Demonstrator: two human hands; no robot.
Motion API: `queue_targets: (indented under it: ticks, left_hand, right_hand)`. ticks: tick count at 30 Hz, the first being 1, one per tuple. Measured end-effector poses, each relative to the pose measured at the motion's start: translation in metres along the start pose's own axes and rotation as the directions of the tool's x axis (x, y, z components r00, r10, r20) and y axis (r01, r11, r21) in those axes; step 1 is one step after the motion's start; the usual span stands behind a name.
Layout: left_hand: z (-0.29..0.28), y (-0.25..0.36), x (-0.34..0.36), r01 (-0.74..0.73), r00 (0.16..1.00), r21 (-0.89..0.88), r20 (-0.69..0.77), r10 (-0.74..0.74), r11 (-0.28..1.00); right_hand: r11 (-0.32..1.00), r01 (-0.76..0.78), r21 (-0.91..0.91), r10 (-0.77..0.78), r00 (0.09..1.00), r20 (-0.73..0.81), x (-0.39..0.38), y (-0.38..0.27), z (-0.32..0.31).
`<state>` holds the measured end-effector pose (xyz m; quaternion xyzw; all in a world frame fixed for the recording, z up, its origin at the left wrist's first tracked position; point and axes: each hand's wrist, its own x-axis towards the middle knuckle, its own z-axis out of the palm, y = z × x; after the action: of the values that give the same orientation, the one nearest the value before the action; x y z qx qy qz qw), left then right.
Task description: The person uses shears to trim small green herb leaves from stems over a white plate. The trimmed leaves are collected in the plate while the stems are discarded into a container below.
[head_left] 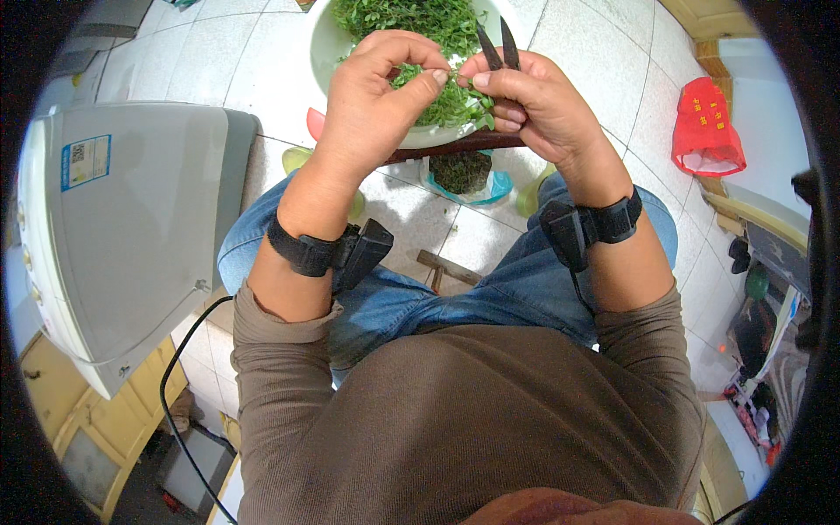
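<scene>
Over a pale round basin (320, 54) of leafy greens (411, 19), my two hands are close together. My left hand (381, 101) is closed in a pinch, thumb against forefinger, at a thin green sprig (477, 103). Curled fingers of my right hand (544, 103) hold a pair of scissors (499, 51), with the dark blades pointing up and slightly apart. The same hand's thumb and forefinger grip the sprig too. The scissors' handles are hidden in the palm. More greens lie in the basin below both hands.
Between my feet stands a blue-white plastic bag (497, 188) with dark green plant bits. A white appliance (144, 201) is on the left, near a black cable (175, 350). A red bag (707, 127) sits by the right wall. A wooden piece (448, 266) lies below my knees.
</scene>
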<state>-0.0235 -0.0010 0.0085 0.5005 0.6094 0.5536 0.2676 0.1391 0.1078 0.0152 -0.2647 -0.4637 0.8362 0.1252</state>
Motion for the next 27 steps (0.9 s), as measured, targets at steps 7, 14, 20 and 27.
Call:
queue_targets:
  ticks: [7,14,20,27]
  left_hand:
    - [-0.001,0.005,-0.001,0.19,0.977,-0.191,-0.061,-0.205,0.963]
    - [0.013,0.011,-0.008,0.204,0.978,-0.115,-0.023,-0.208,0.972]
    - [0.02,0.011,-0.007,0.192,0.973,-0.128,-0.102,-0.206,0.973]
    - [0.02,0.009,-0.007,0.184,0.974,-0.11,-0.11,-0.196,0.977]
  right_hand:
    - [0.997,-0.018,0.071,0.021,0.999,-0.028,0.001,0.0,0.0]
    - [0.985,0.039,0.168,-0.038,0.999,-0.009,0.003,0.005,0.0]
    - [0.985,0.064,0.161,-0.062,0.998,-0.018,0.004,0.01,0.004]
    - [0.991,0.132,0.03,-0.132,0.991,-0.032,0.002,0.01,0.007]
